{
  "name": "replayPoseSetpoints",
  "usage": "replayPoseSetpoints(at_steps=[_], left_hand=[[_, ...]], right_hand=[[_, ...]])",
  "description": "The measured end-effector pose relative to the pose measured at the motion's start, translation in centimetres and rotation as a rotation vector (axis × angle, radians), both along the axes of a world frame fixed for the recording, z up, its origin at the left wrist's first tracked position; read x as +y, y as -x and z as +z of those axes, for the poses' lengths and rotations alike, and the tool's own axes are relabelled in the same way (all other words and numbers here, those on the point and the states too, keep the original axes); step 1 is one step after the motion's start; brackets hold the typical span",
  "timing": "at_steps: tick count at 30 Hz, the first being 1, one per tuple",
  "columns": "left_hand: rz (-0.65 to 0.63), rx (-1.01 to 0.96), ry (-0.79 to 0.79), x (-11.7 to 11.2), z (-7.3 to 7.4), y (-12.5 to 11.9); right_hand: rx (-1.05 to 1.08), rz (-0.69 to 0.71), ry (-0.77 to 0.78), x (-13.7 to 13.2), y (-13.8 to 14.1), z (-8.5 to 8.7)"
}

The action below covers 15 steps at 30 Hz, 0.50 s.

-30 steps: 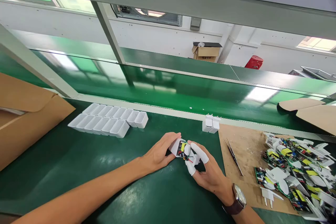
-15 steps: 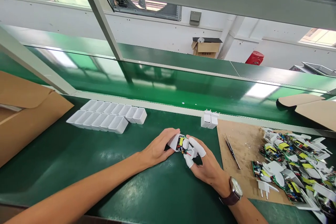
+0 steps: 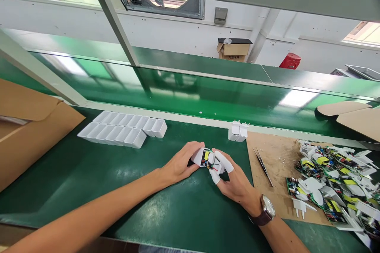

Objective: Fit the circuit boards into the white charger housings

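Over the middle of the green bench, my left hand (image 3: 184,161) grips a white plastic case (image 3: 197,157), its fingers partly hidden behind it. My right hand (image 3: 234,176), with white finger cots on the thumb and a finger, pinches a charger circuit board (image 3: 210,159) by its white plug end. The board's components, one with yellow tape, show at the case's mouth, so it sits partly inside. How deep it goes cannot be seen. Beyond the hands stand two white chargers (image 3: 238,131) with their pins up.
Empty white cases (image 3: 135,138) stand in two rows at the left, near a cardboard box (image 3: 35,134). Tweezers (image 3: 263,167) lie on a brown board (image 3: 252,142) at the right, beside a heap of circuit boards (image 3: 332,189). A green conveyor belt (image 3: 184,95) runs behind a pale rail.
Both hands keep hold of the case and the board, nearly in the same pose. The whole view has shifted slightly; the board may sit a little deeper, but this is hard to tell.
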<state>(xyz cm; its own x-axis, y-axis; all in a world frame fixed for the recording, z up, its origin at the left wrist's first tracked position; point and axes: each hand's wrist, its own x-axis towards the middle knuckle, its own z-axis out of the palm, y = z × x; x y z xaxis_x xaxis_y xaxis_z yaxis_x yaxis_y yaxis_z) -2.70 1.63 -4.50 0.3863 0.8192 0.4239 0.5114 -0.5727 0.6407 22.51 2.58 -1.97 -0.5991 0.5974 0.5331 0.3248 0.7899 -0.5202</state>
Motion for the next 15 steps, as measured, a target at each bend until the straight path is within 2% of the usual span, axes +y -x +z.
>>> replayPoseSetpoints(at_steps=[10,15], left_hand=[[-0.014,0.002,-0.029,-0.07,0.24,-0.15],[-0.016,-0.005,-0.047,0.03,0.21,-0.2]], right_hand=[[0.008,-0.008,-0.011,-0.1,0.07,0.2],[-0.012,-0.026,0.005,0.04,0.25,-0.35]])
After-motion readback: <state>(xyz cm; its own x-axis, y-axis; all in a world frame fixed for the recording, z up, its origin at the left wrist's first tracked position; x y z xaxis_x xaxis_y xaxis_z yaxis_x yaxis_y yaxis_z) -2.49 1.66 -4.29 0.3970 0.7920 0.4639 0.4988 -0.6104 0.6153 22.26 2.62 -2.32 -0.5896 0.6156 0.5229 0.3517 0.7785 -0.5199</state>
